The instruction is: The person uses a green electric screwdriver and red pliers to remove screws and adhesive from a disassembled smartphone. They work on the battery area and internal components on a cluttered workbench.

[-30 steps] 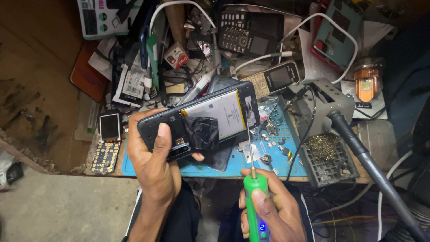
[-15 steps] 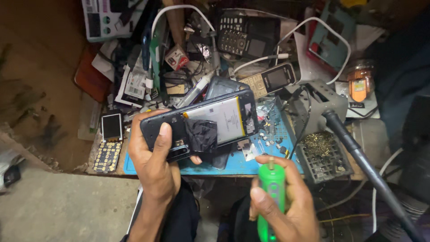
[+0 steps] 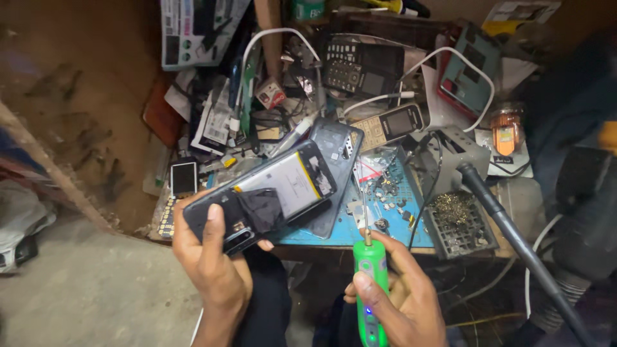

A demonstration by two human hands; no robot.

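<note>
— What's each hand doing?

— The left hand (image 3: 215,270) is wrapped around an opened phone (image 3: 267,196), thumb pressed on its back, fingers curled under it. The back cover is off, so the pale battery shows. The right hand (image 3: 402,305) is clenched around a green screwdriver (image 3: 369,289), whose thin bit points up toward the blue mat (image 3: 411,218).

— Where's the phone against that mat?

— Held over the mat's left end, tilted, its lower end sticking out past the bench edge.

— What crowds the mat?

— A grey back cover (image 3: 337,151) lies under the phone's upper end. Loose screws and small metal bits are scattered over the mat's middle. Just right of it stands a dark grid tray (image 3: 459,225) with a tuft of brassy wire wool in it, and a black hose (image 3: 514,238) slants across that tray's right side.

— Other phones?

— I count three: a keypad phone (image 3: 392,125) behind the mat, a small one with a bright screen (image 3: 184,178) left of it, and a black desk phone (image 3: 363,67) farther back. White cables (image 3: 450,58) loop over the pile.
</note>
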